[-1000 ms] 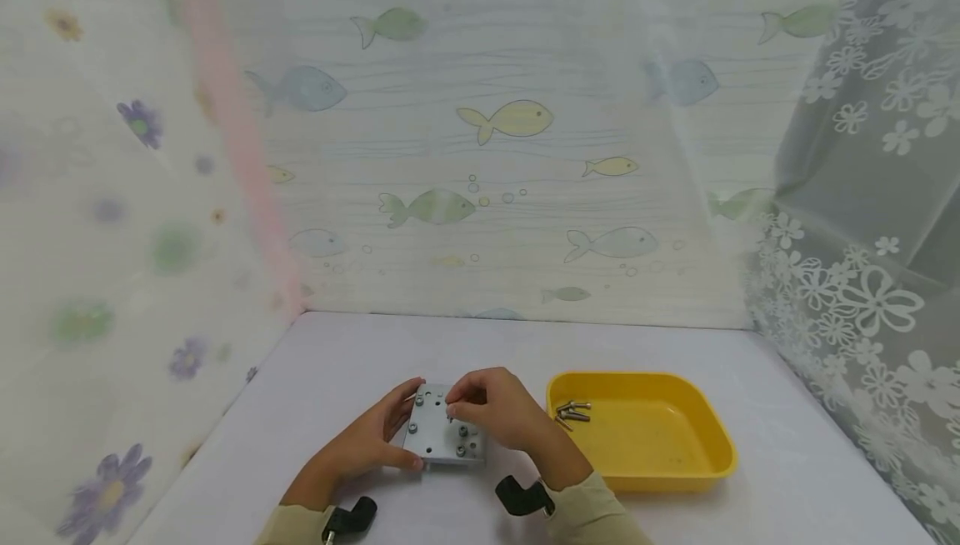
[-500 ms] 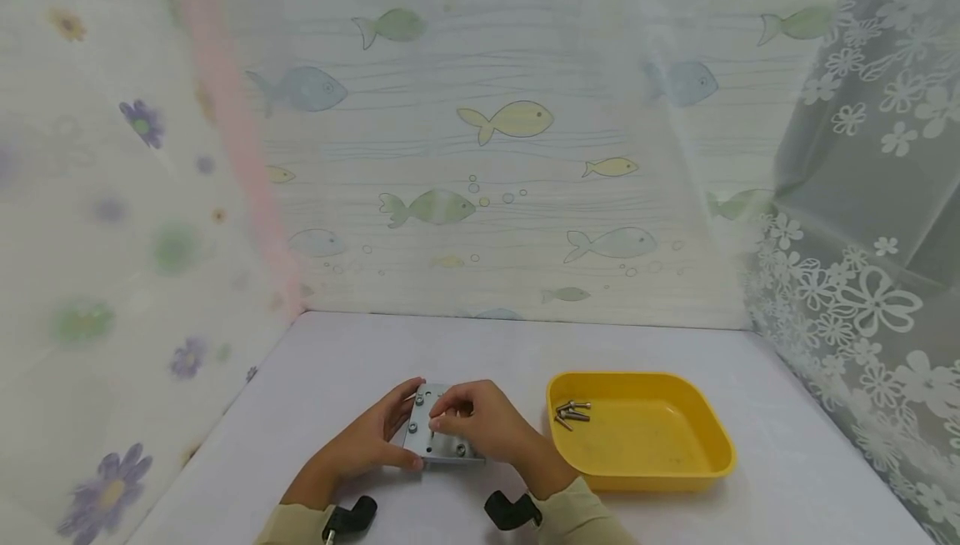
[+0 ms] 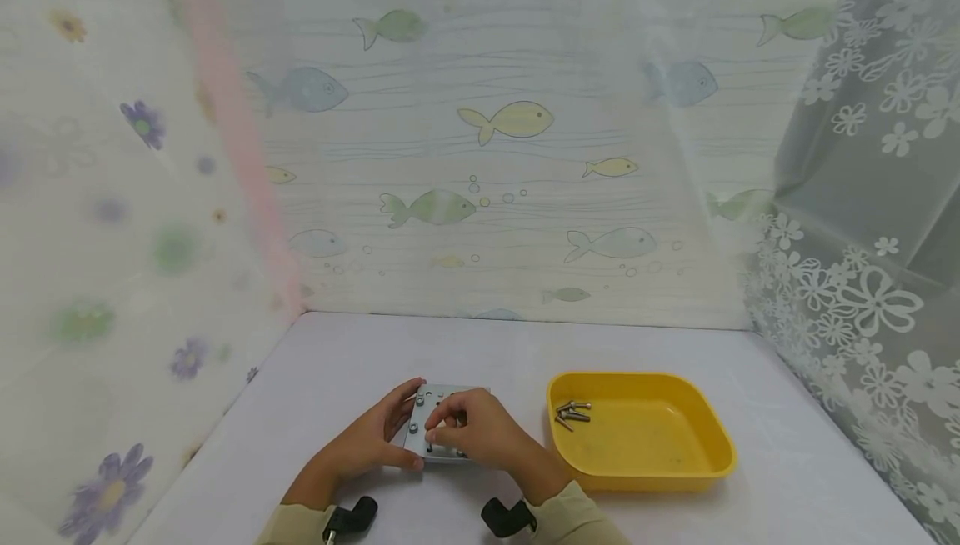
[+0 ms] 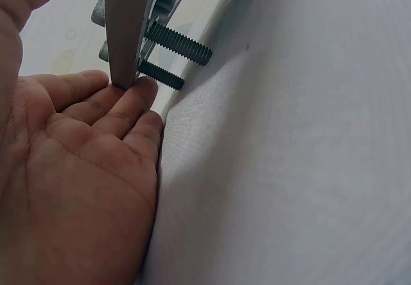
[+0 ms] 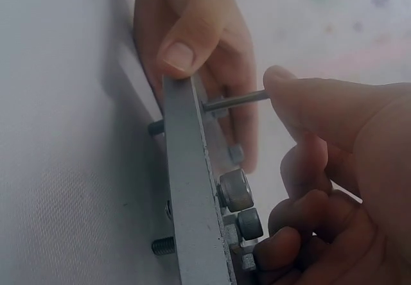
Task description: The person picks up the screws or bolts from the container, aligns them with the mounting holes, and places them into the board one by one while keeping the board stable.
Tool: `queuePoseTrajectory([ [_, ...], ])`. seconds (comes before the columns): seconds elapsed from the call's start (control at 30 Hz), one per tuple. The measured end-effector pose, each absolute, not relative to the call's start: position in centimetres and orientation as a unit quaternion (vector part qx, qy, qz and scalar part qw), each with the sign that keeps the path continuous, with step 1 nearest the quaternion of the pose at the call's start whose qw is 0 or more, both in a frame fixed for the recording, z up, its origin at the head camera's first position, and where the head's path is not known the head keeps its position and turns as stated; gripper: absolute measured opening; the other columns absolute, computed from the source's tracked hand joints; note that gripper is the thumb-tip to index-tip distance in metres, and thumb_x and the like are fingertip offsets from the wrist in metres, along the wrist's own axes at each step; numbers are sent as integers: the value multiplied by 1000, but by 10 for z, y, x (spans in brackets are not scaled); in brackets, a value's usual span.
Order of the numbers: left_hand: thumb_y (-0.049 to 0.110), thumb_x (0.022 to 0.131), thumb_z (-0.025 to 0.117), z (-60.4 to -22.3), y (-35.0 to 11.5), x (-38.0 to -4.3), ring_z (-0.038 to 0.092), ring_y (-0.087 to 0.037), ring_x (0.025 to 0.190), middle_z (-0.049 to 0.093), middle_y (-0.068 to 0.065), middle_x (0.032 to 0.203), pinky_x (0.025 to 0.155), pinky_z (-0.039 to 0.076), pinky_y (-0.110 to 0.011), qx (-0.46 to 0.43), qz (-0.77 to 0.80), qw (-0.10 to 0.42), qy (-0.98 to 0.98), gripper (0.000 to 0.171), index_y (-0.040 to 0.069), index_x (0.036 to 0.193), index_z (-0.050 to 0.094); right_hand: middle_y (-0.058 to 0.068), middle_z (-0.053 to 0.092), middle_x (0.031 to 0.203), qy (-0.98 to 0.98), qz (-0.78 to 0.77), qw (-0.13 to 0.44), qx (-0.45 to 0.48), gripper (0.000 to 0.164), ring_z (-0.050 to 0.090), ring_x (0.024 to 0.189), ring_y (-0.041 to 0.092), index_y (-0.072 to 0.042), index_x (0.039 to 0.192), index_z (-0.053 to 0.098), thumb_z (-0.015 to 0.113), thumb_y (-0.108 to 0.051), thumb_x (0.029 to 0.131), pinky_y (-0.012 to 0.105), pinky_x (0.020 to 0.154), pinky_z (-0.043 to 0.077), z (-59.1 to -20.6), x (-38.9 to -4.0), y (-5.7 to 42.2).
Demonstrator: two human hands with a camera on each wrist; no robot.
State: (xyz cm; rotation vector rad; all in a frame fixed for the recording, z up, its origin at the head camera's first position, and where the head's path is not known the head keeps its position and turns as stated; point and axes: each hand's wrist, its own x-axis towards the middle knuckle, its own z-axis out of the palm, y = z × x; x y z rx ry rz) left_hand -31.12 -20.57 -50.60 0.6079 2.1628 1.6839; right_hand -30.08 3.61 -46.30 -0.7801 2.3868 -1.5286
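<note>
My left hand (image 3: 367, 445) grips a silver metal plate (image 3: 417, 438) by its left side, thumb at the near corner and fingers at the far one. Socket-head screws (image 5: 236, 190) sit in the plate's upper face. Their threaded ends (image 4: 180, 43) stick out underneath in the left wrist view. Over the plate, my right hand (image 3: 491, 432) pinches a slim screw (image 5: 234, 101) between thumb and finger. Its tip meets the plate's face close to the left thumb in the right wrist view; its head is hidden by the fingers.
A yellow tray (image 3: 645, 482) stands right of the plate, with several loose screws (image 3: 573, 413) at its left end. White cloth covers the table (image 3: 375, 345). Patterned curtains (image 3: 510, 220) hang behind it and at both sides.
My right hand has moved left and toward me across the plate, carrying the slim screw to the plate's near left part. The left hand and plate stay where they were.
</note>
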Motion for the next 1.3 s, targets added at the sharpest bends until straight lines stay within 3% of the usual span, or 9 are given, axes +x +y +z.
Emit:
queuePoseTrajectory([
  [0.37,7,71,92,-507,-205,-312,26,-30,158,28,-14,170,116,25,-3,214,590,164,761,125,12,166,11,-8,54,74,813,-507,103,-266,6,46,65,5,-17,93,81,82,-20,89,18,53,35,-462,-300,36],
  [0.67,7,72,92,-507,-206,-312,26,-30,158,25,-13,171,114,26,-2,217,593,168,757,125,12,167,11,-9,54,72,816,-500,105,-270,5,46,63,5,-23,90,81,83,-20,87,18,53,34,-462,-301,35],
  [0.97,9,72,93,-505,-206,-311,25,-29,158,22,-12,172,127,20,-24,205,587,166,765,125,14,167,12,-8,55,73,820,-505,102,-252,4,47,64,5,-22,90,81,83,-20,87,18,52,35,-462,-300,34],
  [1.3,8,73,92,-506,-207,-311,22,-31,159,19,-11,173,116,25,-4,211,589,166,762,125,12,167,10,-8,54,67,836,-480,105,-244,4,46,61,5,-19,89,82,84,-20,86,18,50,35,-461,-297,32],
])
